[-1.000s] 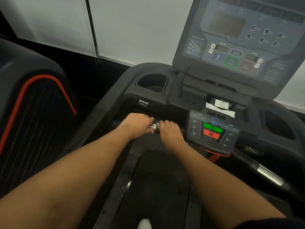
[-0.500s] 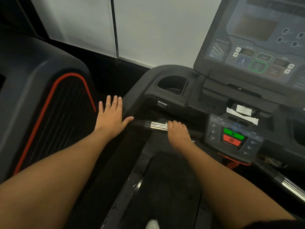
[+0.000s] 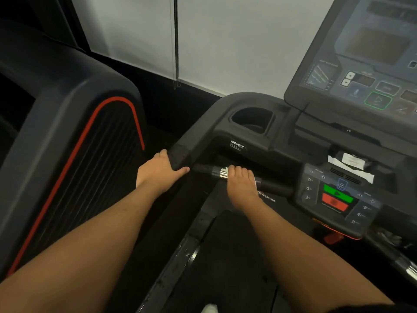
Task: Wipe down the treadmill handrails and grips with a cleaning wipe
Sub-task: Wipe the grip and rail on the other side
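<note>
My left hand (image 3: 158, 171) grips the end of the treadmill's black left handrail (image 3: 182, 152), fingers over its outer side and thumb along the inner edge. My right hand (image 3: 241, 185) is curled over the front grip bar (image 3: 276, 187), just right of its silver sensor band (image 3: 222, 173). A thin pale edge shows beside my right hand's fingers; I cannot tell whether it is a wipe. White crumpled paper or wipes (image 3: 352, 164) lie in the recess above the small control panel (image 3: 336, 198).
The big console screen (image 3: 361, 64) stands at the upper right, with a cup holder (image 3: 252, 120) below it. A neighbouring machine's black housing with a red stripe (image 3: 79, 143) fills the left. The belt (image 3: 225, 256) runs beneath my arms. The right grip bar (image 3: 409, 271) shows at the edge.
My left hand left the front grip bar, swung out left with fingers spread, and now holds the left handrail. My right hand stayed on the bar. The view panned left.
</note>
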Motion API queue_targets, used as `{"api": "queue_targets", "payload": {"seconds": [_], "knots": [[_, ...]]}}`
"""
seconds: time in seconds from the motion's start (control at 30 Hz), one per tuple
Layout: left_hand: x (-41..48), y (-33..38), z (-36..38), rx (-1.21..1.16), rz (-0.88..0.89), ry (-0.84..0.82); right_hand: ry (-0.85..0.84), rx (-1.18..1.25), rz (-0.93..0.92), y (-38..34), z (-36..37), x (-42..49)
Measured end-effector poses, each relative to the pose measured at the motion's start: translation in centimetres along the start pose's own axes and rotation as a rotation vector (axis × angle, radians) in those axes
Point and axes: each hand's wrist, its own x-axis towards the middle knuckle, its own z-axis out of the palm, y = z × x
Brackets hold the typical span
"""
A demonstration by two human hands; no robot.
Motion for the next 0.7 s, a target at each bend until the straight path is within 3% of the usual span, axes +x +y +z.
{"api": "queue_targets", "payload": {"seconds": [0.13,0.27,0.47,0.7], "knots": [[-0.2,0.1,-0.2,0.021,0.003,0.009,0.012,-0.087,0.070,3.8,0.7,-1.9],[-0.1,0.2,-0.1,0.046,0.011,0.022,-0.064,-0.113,0.152,1.2,0.1,-0.9],[0.4,0.2,0.7,0.065,0.000,0.045,-0.045,-0.004,0.008,-4.2,-0.3,1.4],[0.0,0.4,0.4,0.048,-0.002,0.066,0.035,-0.104,-0.024,1.1,0.4,-0.9]]}}
